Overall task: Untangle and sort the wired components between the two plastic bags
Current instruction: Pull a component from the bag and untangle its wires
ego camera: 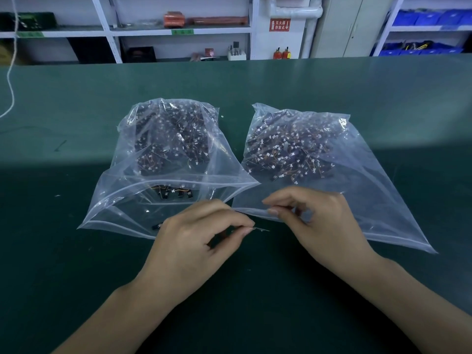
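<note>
Hands at near table edge | left hand pinches thin wire, right hand pinches something too small to tell | wired parts heaped in left bag and right bag | light, tangly, likely fragile; best held by the body

A dark green work mat covers the table, and a thin white cord hangs down onto it at far left. Behind stand white metal shelves with orange rolls, a red wall sign, two small red fire extinguishers, a grey cabinet and blue plastic bins.
</note>
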